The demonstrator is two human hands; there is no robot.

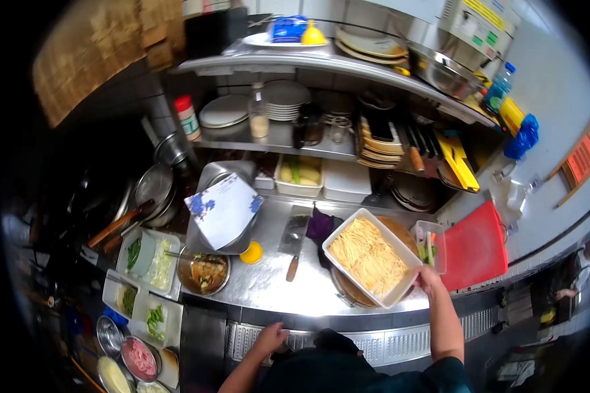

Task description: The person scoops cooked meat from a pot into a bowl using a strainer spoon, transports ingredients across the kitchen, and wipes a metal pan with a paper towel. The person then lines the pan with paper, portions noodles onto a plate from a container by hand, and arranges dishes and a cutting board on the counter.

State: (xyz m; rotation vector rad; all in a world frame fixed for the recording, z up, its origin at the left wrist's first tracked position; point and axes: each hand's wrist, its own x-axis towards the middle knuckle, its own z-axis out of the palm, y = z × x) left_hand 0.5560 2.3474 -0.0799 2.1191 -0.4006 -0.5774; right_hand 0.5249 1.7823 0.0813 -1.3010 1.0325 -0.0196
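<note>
My right hand (429,280) grips the lower right corner of a white rectangular tub (339,221) full of pale yellow noodles (367,255). The tub sits slanted over a round wooden board (398,230), and I cannot tell whether it rests on it. My left hand (271,338) hangs in front of the counter edge, empty, with its fingers loosely bent. A cleaver (295,234) lies on the steel counter left of the tub, beside a dark purple cloth-like item (320,225). Right of the tub stands a clear container (440,257) with cut vegetables.
A red cutting board (476,249) is at the right. Left are a bowl of cooked food (204,272), tubs of greens (155,319) and a bowl of pink meat (139,358). Paper (224,211) covers a metal container. Shelves above hold plates (285,95) and knives (413,147).
</note>
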